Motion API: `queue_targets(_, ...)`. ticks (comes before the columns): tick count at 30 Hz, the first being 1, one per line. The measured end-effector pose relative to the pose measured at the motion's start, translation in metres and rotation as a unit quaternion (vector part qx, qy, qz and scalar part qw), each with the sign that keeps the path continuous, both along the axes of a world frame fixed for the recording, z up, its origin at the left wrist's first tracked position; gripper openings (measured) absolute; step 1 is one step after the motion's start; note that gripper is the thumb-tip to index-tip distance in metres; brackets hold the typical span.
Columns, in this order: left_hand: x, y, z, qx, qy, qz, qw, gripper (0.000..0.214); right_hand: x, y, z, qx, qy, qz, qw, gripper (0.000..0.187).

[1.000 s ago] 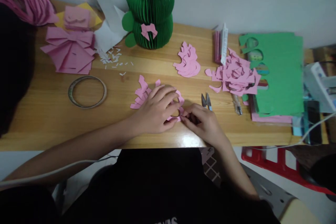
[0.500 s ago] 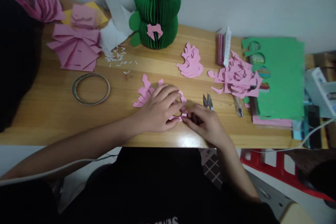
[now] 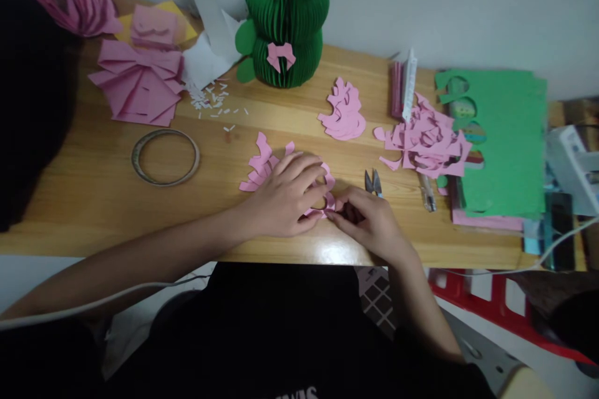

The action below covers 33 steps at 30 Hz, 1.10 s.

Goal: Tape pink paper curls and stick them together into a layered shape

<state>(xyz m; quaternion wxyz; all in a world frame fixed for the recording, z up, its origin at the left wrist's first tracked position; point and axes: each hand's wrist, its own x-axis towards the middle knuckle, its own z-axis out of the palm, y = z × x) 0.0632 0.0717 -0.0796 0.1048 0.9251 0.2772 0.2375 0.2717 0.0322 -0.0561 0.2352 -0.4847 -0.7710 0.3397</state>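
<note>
My left hand (image 3: 290, 196) lies palm down with its fingers spread over a curved pink paper cutout (image 3: 329, 178), pressing it to the table. At the cutout's lower right edge, my right hand (image 3: 369, 218) is closed in a pinch on the paper between thumb and fingers. Part of the cutout is hidden under the left hand. Several pink paper scraps (image 3: 258, 168) stick out on the far left side of that hand. Small thread snips (image 3: 373, 181) lie just beyond my right hand, their blades apart.
A green paper honeycomb figure (image 3: 287, 25) stands at the back. Around it lie a pile of pink cutouts (image 3: 345, 115), pink offcuts (image 3: 428, 143), green sheets (image 3: 505, 143), a tape ring (image 3: 137, 162), folded pink paper (image 3: 140, 84), and white paper bits (image 3: 210, 96). A white cable (image 3: 561, 234) crosses the right edge.
The whole view has shifted slightly, so things sit a little further right. Both hands keep nearly the same pose on the pink cutout.
</note>
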Motion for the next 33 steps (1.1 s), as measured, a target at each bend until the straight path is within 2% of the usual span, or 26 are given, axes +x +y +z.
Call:
queue_targets(7, 0.0003, -0.0007, 0.0001, -0.004, 0.001, 0.001, 1.0, 0.032, 0.0007, -0.0012, 0.0012, 0.002, -0.011, 0.008, 1.0, 0.007)
queue_targets(12, 0.0004, -0.0006, 0.0001, -0.004, -0.007, -0.002, 1.0, 0.031, 0.0011, -0.0015, -0.0019, 0.007, -0.003, -0.001, 1.0, 0.013)
queue_targets(15, 0.0003, -0.0005, 0.0006, 0.002, -0.01, 0.0, 1.0, 0.029, -0.0006, -0.0024, -0.0026, 0.004, 0.002, -0.012, 1.0, 0.009)
queue_targets(19, 0.0005, -0.0008, 0.0007, 0.002, -0.004, 0.001, 1.0, 0.028, -0.0037, -0.0028, -0.0026, 0.008, -0.009, -0.028, 1.0, 0.017)
queue_targets(33, 0.0011, -0.0002, -0.0004, 0.007, -0.01, 0.004, 1.0, 0.025, -0.0039, -0.0039, -0.0037, 0.001, -0.016, -0.036, 0.999, 0.021)
